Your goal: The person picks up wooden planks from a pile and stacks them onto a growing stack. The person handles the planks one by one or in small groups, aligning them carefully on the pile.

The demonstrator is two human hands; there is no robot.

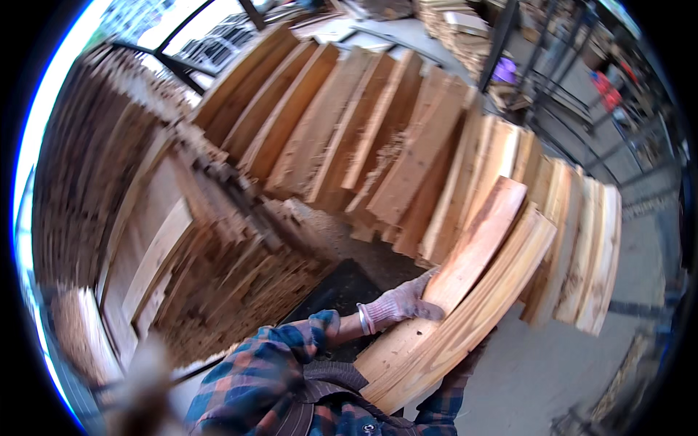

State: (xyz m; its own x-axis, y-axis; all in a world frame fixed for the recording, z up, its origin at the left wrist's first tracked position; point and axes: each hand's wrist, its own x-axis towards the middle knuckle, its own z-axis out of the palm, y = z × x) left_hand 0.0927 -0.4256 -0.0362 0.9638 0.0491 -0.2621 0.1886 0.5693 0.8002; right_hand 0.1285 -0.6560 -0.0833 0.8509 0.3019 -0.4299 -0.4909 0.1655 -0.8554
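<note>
My left hand [404, 304], in a pale knitted glove, grips the left edge of a long wooden board [472, 247], with the thumb across its top face. Beside it to the right, and partly under it, lie one or more further boards [465, 312] with striped grain, tilted along the same line. Both slant from my waist up toward the right, in front of a row of standing boards [363, 123]. My right forearm [452, 389] in a plaid sleeve passes under the boards; they hide the right hand and its fingers.
Tall stacks of thin boards [80, 174] stand at the left, with a lower pile [225, 291] nearer me. More pale boards [574, 247] line the right end of the row. Dark metal bars [560, 80], a purple object [504, 70] and red items [606, 91] are farther back.
</note>
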